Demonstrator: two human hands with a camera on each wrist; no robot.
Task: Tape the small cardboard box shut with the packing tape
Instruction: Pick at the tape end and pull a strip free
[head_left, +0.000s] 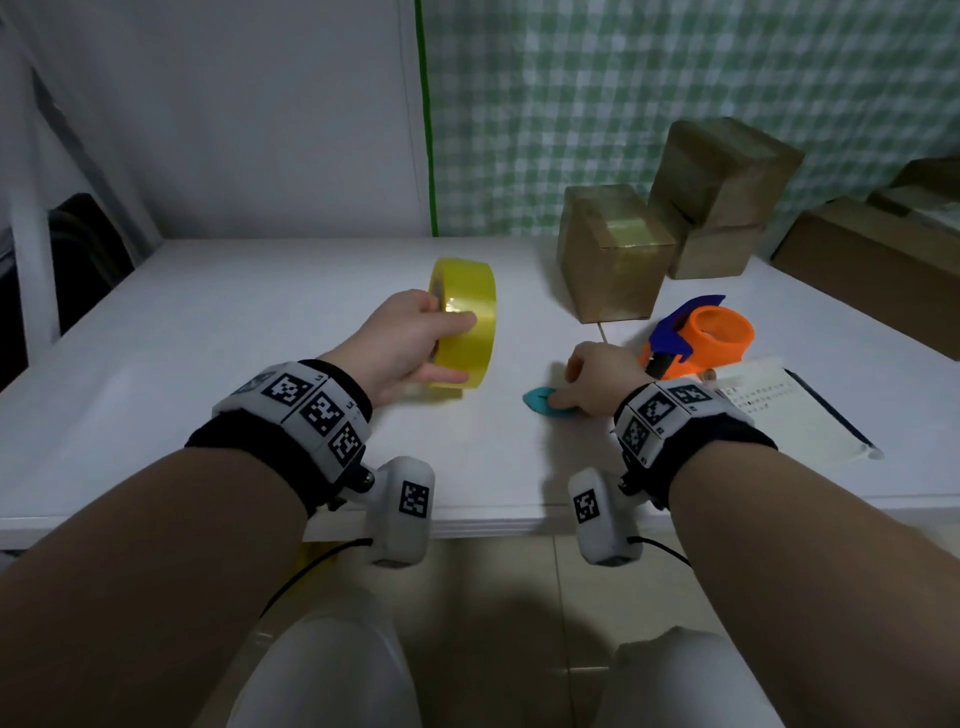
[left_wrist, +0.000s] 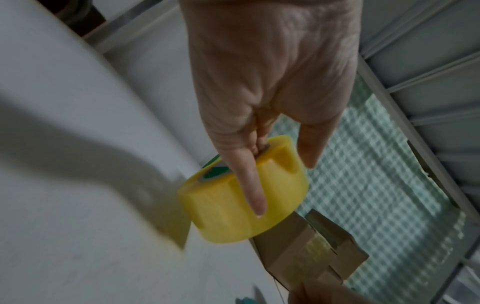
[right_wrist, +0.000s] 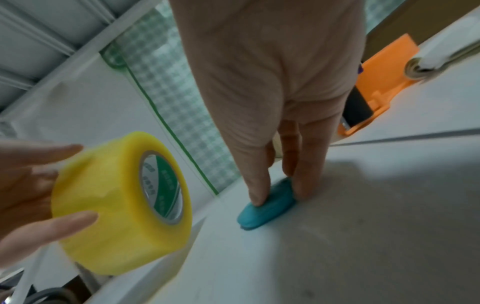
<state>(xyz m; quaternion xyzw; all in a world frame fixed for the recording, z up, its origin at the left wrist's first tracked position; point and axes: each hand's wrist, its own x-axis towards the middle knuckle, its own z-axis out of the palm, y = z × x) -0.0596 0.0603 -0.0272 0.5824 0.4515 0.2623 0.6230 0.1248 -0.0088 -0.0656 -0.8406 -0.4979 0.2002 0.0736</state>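
My left hand (head_left: 441, 338) grips a yellow roll of packing tape (head_left: 470, 332), which stands on its edge at the table's middle. In the left wrist view my thumb and a finger span the tape roll (left_wrist: 233, 209). The small cardboard box (head_left: 613, 254) stands behind and to the right, with a strip of clear tape across its top. My right hand (head_left: 571, 384) is low on the table, and its fingertips (right_wrist: 257, 197) pinch a small teal oval object (right_wrist: 270, 207) that lies flat. The tape roll (right_wrist: 109, 201) shows a green and white core label.
An orange and blue tape dispenser (head_left: 711, 338) lies just right of my right hand. Two more cardboard boxes (head_left: 722, 176) are stacked behind the small one. A long box (head_left: 872, 270) and an open notebook (head_left: 795, 410) take up the right side. The white table (head_left: 208, 338) ends near my wrists.
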